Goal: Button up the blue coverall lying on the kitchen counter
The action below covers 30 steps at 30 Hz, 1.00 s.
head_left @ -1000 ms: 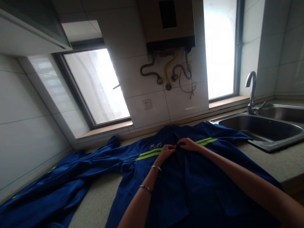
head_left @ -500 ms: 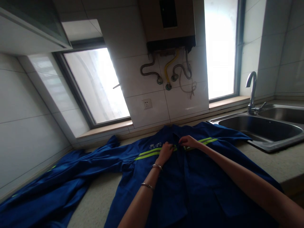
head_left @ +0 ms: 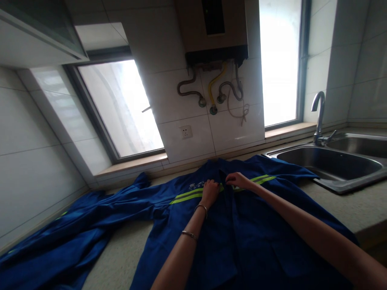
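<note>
A blue cloth work jacket point(head_left: 242, 241) with glossy yellow-green reflective bands lies spread flat on the speckled stone counter point(head_left: 356, 205), one sleeve trailing toward its left end. The left hand point(head_left: 210, 190) and right hand point(head_left: 238, 180) pinch the front edges together at chest height. A steel sink point(head_left: 329, 163) sits at the right end.

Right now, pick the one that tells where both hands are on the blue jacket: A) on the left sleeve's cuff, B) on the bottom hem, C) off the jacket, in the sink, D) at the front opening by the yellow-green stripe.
D: the left hand and right hand meet at the front opening of the blue jacket, level with the yellow-green stripe.
</note>
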Each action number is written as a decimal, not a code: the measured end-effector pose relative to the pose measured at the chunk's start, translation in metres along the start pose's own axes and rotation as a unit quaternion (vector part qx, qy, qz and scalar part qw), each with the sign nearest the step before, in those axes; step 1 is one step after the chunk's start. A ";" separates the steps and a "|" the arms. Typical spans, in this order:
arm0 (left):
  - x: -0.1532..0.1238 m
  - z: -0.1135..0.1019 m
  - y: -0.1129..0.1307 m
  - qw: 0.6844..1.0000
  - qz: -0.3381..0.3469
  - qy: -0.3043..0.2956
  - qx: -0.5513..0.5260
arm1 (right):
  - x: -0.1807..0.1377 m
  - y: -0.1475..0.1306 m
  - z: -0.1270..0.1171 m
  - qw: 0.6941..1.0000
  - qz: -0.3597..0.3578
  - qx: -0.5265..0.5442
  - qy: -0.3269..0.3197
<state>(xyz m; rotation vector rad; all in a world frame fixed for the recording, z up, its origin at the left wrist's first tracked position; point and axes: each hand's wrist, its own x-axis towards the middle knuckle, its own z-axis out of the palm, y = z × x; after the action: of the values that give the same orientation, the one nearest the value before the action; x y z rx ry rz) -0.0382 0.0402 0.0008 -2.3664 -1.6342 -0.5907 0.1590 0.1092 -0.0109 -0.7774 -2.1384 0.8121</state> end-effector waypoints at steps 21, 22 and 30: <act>0.004 -0.026 0.016 0.968 -0.012 0.021 -0.249 | 0.004 -0.023 0.003 0.995 -0.056 -0.057 0.050; 0.003 -0.026 0.016 0.963 -0.026 0.025 -0.268 | 0.003 -0.024 0.003 0.995 -0.064 -0.059 0.047; 0.004 -0.018 0.018 0.942 -0.079 0.032 -0.325 | -0.002 -0.033 0.003 0.994 -0.066 -0.083 0.031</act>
<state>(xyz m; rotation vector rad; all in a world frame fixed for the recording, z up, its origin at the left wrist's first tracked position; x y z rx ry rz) -0.0240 0.0298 0.0193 -2.5933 -1.8155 -1.4122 0.1487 0.0862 0.0108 -0.7257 -2.1944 0.5401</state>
